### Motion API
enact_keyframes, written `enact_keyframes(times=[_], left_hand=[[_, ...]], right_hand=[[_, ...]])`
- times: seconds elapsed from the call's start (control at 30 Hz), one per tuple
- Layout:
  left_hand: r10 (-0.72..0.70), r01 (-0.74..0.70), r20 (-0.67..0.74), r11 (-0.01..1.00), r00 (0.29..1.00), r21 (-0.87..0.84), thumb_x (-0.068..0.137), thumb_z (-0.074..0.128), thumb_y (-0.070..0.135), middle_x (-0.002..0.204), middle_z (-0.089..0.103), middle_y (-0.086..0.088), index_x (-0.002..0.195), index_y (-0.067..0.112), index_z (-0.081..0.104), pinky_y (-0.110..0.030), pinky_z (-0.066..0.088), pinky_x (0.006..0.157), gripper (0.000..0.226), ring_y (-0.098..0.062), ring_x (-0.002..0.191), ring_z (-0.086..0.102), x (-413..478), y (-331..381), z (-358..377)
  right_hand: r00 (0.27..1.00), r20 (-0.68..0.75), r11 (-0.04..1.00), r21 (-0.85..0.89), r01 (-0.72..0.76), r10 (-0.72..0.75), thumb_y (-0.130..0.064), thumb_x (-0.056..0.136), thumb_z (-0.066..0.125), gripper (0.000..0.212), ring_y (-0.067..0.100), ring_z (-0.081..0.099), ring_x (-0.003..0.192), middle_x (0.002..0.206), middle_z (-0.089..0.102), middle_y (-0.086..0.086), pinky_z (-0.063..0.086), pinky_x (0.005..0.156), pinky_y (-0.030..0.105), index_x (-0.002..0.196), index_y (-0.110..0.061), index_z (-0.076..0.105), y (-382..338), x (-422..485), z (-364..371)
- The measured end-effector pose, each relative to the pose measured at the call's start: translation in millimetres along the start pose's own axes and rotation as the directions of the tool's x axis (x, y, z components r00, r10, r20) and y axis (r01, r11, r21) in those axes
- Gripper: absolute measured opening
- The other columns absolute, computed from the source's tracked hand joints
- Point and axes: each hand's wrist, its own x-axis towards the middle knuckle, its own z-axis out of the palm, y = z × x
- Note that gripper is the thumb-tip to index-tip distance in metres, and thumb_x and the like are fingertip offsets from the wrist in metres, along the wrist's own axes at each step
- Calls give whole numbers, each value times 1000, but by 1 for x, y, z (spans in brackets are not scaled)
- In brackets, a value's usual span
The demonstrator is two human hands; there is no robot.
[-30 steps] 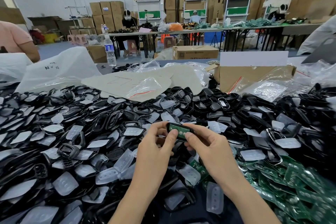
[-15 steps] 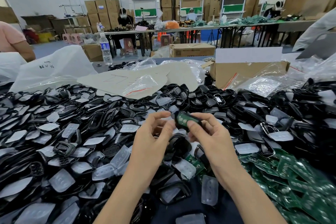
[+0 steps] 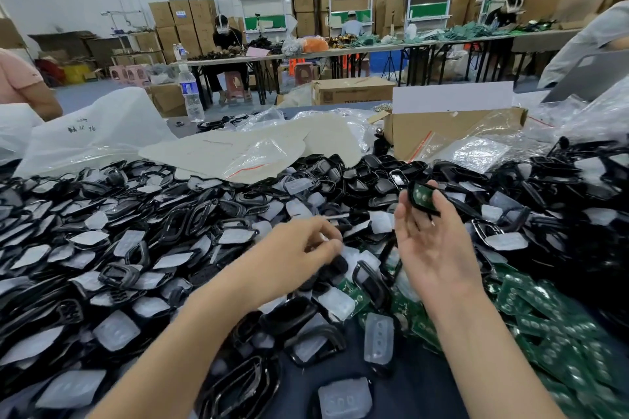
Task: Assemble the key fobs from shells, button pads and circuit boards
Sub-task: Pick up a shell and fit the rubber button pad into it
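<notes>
On the worktop (image 3: pixel 418 398) heap, left hand (image 3: pixel 299 255) hovered fingers-down, nearest the button pads (image 3: pixel 354 257); whether its curled fingers grasped anything was unclear. Right hand (image 3: pixel 439 248) pinched the half-built fob (image 3: pixel 422 197) aloft, tilted.

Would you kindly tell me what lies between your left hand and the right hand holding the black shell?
In the head view, loose parts fill that gap: translucent white button pads, an empty black shell frame and a green circuit board.
</notes>
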Motion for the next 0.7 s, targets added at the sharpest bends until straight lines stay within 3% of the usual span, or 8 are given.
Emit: enact_keyframes(times=[0.1,0.17,0.27,0.37,0.43,0.5,0.6,0.7], left_hand=[[-3,-28,217,990,976,140,97,57,48,82,69,12,98,41,63,-21,52,67,9,-1,68,62,-25,1,4],[-17,-26,266,987,964,157,97,59,46,80,69,7,96,38,64,-16,48,60,10,-4,63,62,-43,4,6],[-111,55,310,981,944,183,97,57,49,80,67,1,96,35,61,-24,56,58,14,-15,64,70,-69,9,10],[-167,55,316,941,934,335,95,51,60,81,60,7,99,37,56,-26,48,53,24,-8,55,64,-90,12,20],[-134,-5,298,906,945,422,94,51,63,86,55,12,106,39,53,-28,40,61,27,-8,66,56,-98,14,31],[-69,-68,273,884,960,462,95,53,60,89,46,14,112,37,51,-29,34,70,28,-11,83,49,-102,16,39],[18,-134,250,880,968,455,96,52,57,97,44,15,109,37,47,-32,39,76,24,-14,94,52,-104,13,44],[77,-164,230,906,970,391,96,49,57,83,50,15,98,39,38,-31,37,68,21,-11,77,50,-104,2,45]], right_hand=[[999,41,1000,6,-4,4,-14,98,63,29,27,75,101,113,74,21,61,75,28,122,1,65,2,-3,3],[998,59,1000,-15,-8,8,-12,100,60,22,28,75,99,115,73,23,62,74,30,116,1,66,4,-7,5],[998,58,997,-76,-4,8,-13,102,56,25,25,76,96,112,74,20,63,73,29,121,0,64,6,-13,7],[998,64,992,-121,33,-25,-14,102,57,21,23,76,97,116,74,15,62,75,29,119,-11,69,6,-20,9],[997,71,988,-149,50,-40,-14,101,59,20,22,76,95,114,75,13,62,76,29,117,-16,70,6,-25,11],[995,92,983,-180,43,-27,-15,102,56,18,20,74,86,100,74,9,62,74,29,113,-14,71,5,-30,13],[994,108,970,-240,23,3,-12,104,50,19,19,70,71,79,67,6,61,71,30,108,-9,68,5,-33,10],[994,110,926,-376,45,-3,-9,105,46,19,17,67,68,77,67,4,61,66,30,111,-7,64,7,-32,2]])
